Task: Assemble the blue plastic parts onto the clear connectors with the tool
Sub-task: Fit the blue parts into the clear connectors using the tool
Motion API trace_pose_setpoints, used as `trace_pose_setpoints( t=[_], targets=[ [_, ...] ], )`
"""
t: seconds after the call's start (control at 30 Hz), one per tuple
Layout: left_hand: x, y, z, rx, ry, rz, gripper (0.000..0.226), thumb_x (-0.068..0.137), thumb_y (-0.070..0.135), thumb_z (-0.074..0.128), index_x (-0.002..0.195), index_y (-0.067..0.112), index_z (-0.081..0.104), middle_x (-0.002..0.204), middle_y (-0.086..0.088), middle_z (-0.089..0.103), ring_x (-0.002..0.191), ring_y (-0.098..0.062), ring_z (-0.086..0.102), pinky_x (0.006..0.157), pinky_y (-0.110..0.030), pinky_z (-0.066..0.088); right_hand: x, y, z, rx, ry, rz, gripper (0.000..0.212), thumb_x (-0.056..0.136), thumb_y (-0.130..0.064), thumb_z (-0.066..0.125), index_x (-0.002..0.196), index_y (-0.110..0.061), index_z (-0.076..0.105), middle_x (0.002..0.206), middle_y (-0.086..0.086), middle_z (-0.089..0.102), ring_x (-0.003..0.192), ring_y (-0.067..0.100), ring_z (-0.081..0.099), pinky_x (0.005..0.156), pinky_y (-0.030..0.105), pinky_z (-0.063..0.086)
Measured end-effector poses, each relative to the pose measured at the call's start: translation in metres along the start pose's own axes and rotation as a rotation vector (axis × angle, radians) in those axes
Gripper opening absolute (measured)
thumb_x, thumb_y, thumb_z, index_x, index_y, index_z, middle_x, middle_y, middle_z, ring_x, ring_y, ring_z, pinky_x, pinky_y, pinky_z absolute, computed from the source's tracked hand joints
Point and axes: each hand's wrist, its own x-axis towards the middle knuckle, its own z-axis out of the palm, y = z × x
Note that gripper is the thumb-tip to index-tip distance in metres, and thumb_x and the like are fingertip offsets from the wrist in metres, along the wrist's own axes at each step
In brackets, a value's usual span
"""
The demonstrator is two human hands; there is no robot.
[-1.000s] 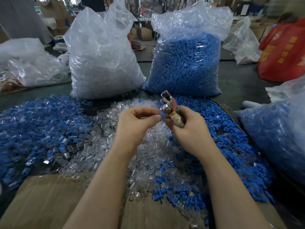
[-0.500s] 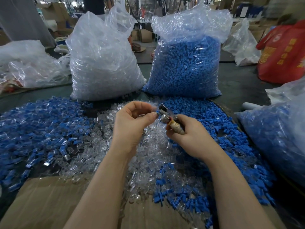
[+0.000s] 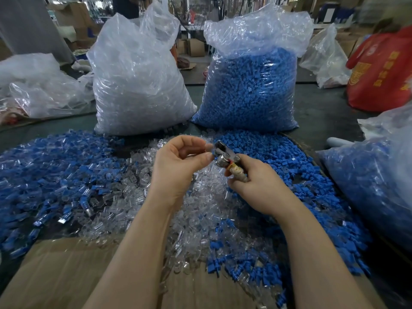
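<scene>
A: Both hands have sunk closer to the loose pile; the left hand (image 3: 178, 161) pinches a small part, too hidden to name.

B: The right hand (image 3: 256, 181) grips the tool (image 3: 225, 156), whose head points up-left, touching those fingertips.

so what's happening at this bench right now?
A person is doing hand assembly over loose heaps of small blue plastic parts and clear plastic connectors. The right hand grips a small metal tool with a tan handle, raised above the heaps. The left hand pinches something small at the tool's head; it is too small to identify. Two big plastic sacks, one of clear pieces, one of blue pieces, stand behind.
</scene>
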Motion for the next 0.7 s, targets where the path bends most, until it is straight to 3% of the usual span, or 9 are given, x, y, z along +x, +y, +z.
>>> trace_pose_setpoints(
  t=[0.7],
  targets=[
    [0.0033, -0.0026, -0.006, 0.025, -0.03, 0.002, 0.024, 0.077, -0.009, 0.072, 0.089, 0.011, 0.068, 0.091, -0.005, 0.077, 0.086, -0.016, 0.072, 0.077, -0.026, 0.058, -0.0033, -0.0049, 0.0007, -0.046, 0.043, 0.013, 0.007, 0.082, -0.017, 0.054, 0.084, -0.023, 0.058, 0.074, -0.001, 0.062, 0.07, 0.023, 0.056, 0.064, 0.045, 0.051]
  ],
)
